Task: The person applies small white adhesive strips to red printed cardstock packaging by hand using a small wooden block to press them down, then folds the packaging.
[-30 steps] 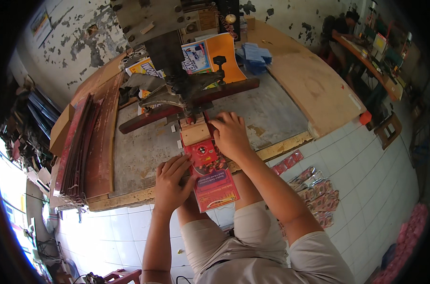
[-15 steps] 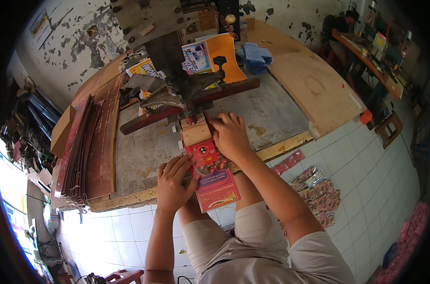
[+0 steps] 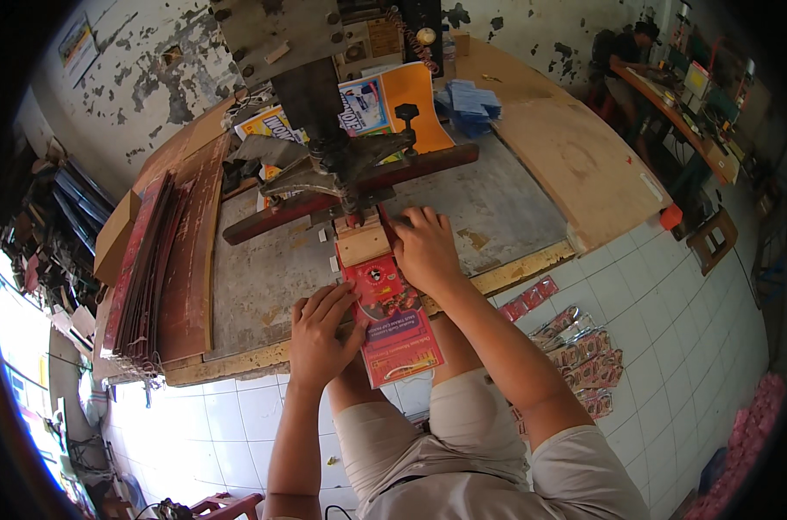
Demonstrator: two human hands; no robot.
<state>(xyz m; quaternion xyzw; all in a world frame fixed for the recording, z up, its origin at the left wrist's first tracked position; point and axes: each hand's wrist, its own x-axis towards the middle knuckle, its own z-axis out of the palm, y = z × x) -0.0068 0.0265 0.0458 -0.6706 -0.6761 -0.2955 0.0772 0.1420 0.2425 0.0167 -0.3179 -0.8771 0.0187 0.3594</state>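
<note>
A long red printed packet or sheet (image 3: 402,334) hangs over the table's front edge toward my lap. Its far part runs under a pale wooden block (image 3: 364,246), which sits below the tip of a dark metal press (image 3: 333,160). At the sheet's left edge is my left hand (image 3: 326,336), closed, with its thumb over the sheet and the fingers along the side. My right hand (image 3: 428,253) lies right of the wooden block, fingers bent, tips against the red edge beside it. Whether those fingertips also touch the block is hard to tell.
A red-brown bar (image 3: 428,167) crosses the grey tabletop (image 3: 514,204). Dark red boards (image 3: 142,269) stand at left. Blue packets (image 3: 471,104) and printed sheets (image 3: 367,104) lie behind. Several packets (image 3: 584,355) are on the tiled floor at right. A person (image 3: 631,65) sits at a far desk.
The view has shifted slightly. Both hands, the red sheet and the wooden block keep nearly the same places relative to each other.
</note>
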